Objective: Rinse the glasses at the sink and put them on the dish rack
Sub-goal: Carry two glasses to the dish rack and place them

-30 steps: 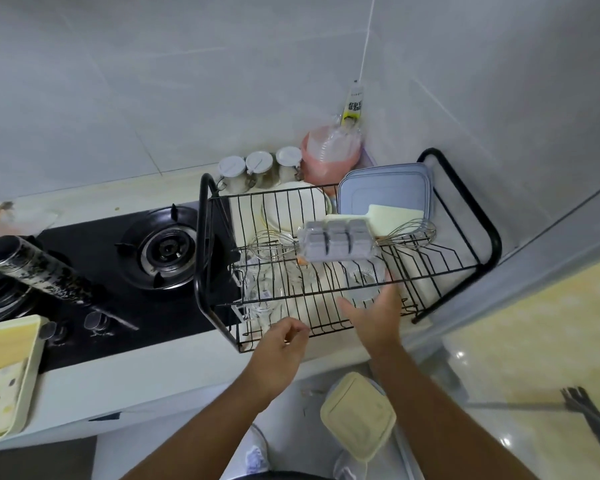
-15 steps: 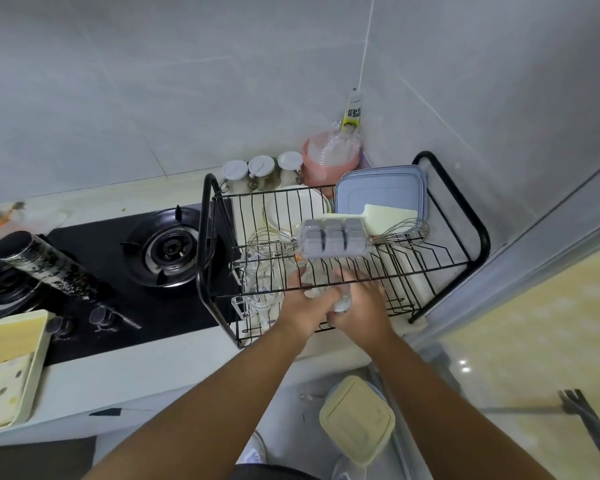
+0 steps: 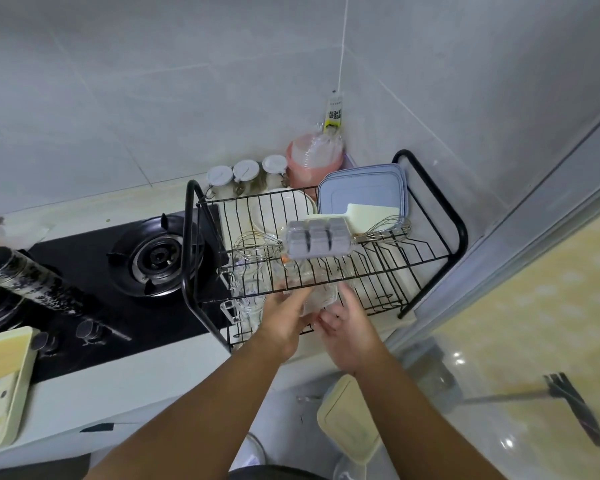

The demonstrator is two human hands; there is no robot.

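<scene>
Behind the dish rack (image 3: 462, 233), a tube's (image 3: 334, 114) label is illegible. At its front, the left hand (image 3: 284, 318) grasps a blurred glass (image 3: 321, 296); the right hand's (image 3: 352, 337) grip is unclear.

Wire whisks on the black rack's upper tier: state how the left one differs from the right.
The left metal wire whisk points its loops left, near the white bowl; the right metal wire whisk points right, near the pale yellow board. Both narrow toward the grey moulded tray between them.
</scene>
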